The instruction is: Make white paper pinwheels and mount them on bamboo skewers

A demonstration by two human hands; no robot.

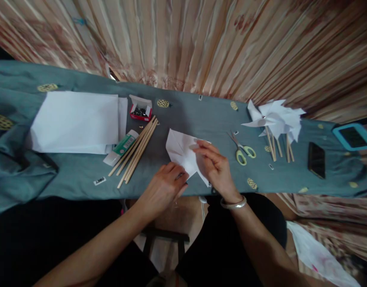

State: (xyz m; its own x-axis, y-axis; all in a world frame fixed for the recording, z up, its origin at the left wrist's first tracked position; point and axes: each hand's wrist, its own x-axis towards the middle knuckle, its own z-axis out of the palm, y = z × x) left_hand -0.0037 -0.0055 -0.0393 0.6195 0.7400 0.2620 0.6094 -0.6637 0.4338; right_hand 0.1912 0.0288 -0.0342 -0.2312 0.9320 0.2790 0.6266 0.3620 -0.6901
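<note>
A cut white sheet of paper (179, 149) with creases and loose corners lies in front of me near the table's front edge. My left hand (167, 185) is closed at its lower left side, fingers curled over a corner; a dark ring-like spot shows on one finger. On the right side of the sheet, my right hand (214, 165) has its fingers bent together against a paper flap, partly hiding it. A silver bangle sits on the right wrist. Scissors (242, 150) with yellow-green handles lie partly open, right of that hand.
Left of the sheet are wooden sticks (137, 153), a green-and-white glue tube (122, 147), an open red box of small metal pins (140, 113) and a paper stack (77, 121). Paper pinwheels (275, 115) on sticks, a phone (316, 159) and a blue-framed device (353, 136) lie right.
</note>
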